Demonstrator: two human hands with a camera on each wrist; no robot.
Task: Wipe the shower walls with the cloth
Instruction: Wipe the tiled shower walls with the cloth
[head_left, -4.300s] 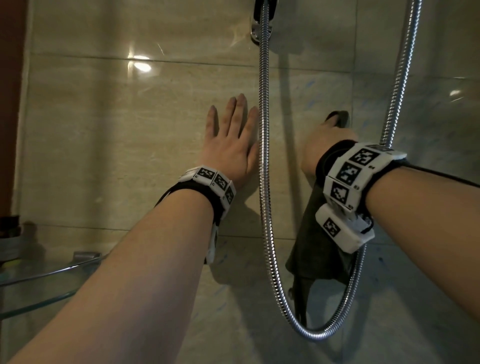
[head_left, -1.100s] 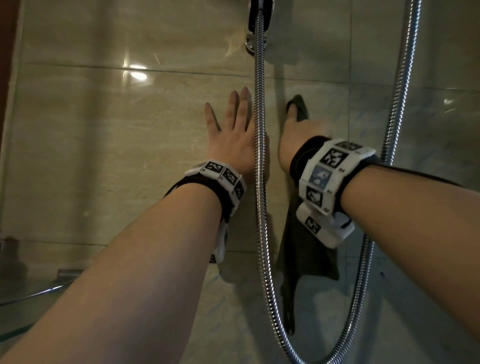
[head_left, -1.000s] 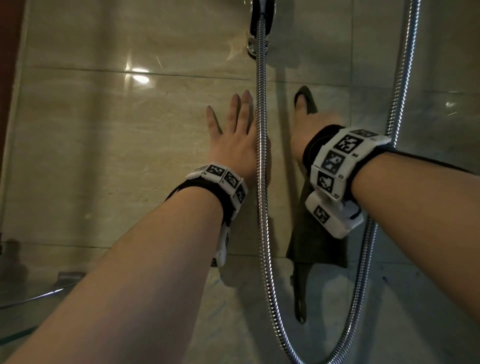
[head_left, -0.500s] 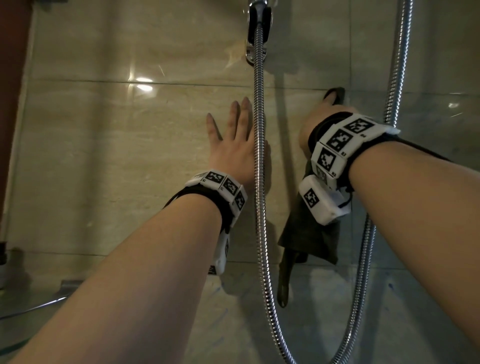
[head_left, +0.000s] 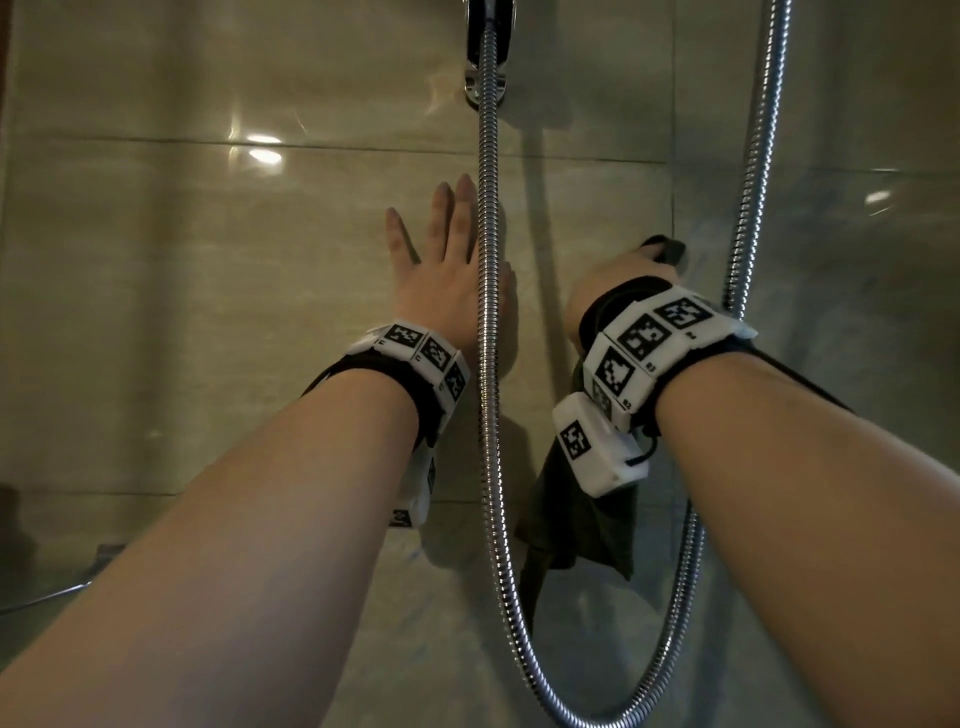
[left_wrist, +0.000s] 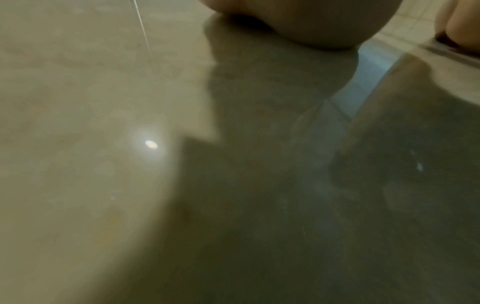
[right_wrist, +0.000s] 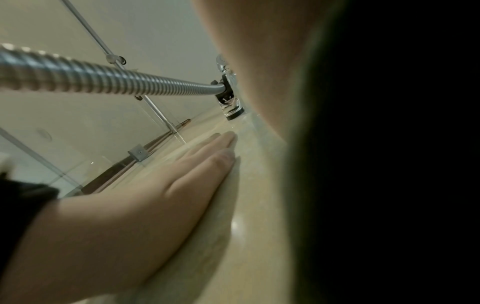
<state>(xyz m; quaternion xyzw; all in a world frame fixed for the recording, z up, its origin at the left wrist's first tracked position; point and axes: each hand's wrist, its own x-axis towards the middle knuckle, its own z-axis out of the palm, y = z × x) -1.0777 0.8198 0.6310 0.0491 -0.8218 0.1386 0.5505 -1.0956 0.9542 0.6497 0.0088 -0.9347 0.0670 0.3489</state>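
Observation:
My right hand (head_left: 618, 283) presses a dark cloth (head_left: 584, 535) flat against the beige tiled shower wall (head_left: 208, 312), right of the hanging hose. The cloth's top edge peeks out past my fingertips, and the rest hangs below my wrist. My left hand (head_left: 447, 275) lies flat on the wall with straight fingers, left of the hose and holding nothing. In the right wrist view the cloth (right_wrist: 389, 164) fills the right side as a dark mass, and the left hand (right_wrist: 182, 185) rests on the tile. The left wrist view shows only blurred wall (left_wrist: 103, 185).
A chrome shower hose (head_left: 488, 338) hangs from its wall holder (head_left: 485, 57) between my hands, loops low and rises again on the right (head_left: 753, 156). The wall corner runs just right of my right hand. A glass shelf edge (head_left: 47, 597) sits low left. A glass partition (right_wrist: 78, 144) stands behind.
My right hand has slid the cloth down the wall from its higher position half a second ago. The left hand has stayed flat in the same place.

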